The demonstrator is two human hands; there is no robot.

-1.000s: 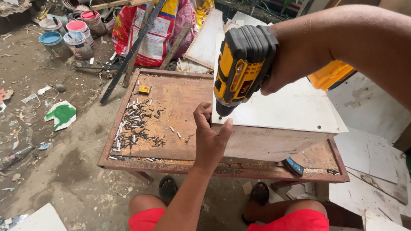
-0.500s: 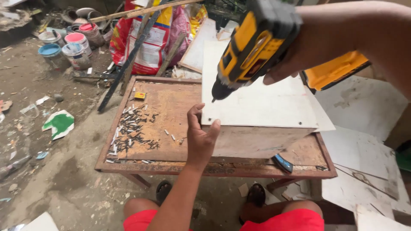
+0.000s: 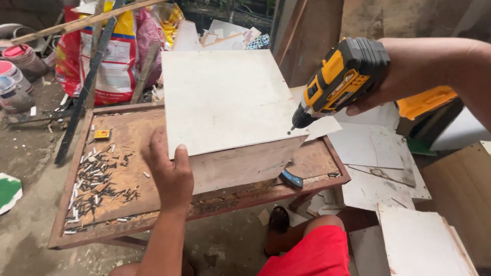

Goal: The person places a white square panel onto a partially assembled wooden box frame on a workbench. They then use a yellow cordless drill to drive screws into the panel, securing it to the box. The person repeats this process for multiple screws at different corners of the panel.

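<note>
- Far left of the left hand, paint cans (image 3: 18, 71) stand on the dirt floor, with a green scrap (image 3: 7, 190) lying nearer the person.
- A dark bar (image 3: 84, 89) leans across the table's far left corner, in front of a red and yellow sack (image 3: 115, 56).
- The table (image 3: 123, 232), a low rusty-framed wooden one, carries a scatter of screws (image 3: 94, 179) just left of the left hand, and a small yellow block (image 3: 103, 134) beyond them.
- The left hand (image 3: 169, 171) is open, fingers spread, pressed against the near left corner of the box (image 3: 225, 102); the thumb reaches its white top edge.
- The box sits on the table, white panel up, brown side facing the person, between the two hands.
- A blue-handled tool (image 3: 291, 179) lies on the table just under the box's near right corner.
- The right hand (image 3: 404, 71) is closed around the grip of the drill (image 3: 340, 79), yellow and black, tilted down to the left.
- The drill's tip meets the box at its near right corner; it seems to touch the panel, though the contact is too small to be sure.
- White board offcuts (image 3: 378, 153) lie on the floor below the right hand.
</note>
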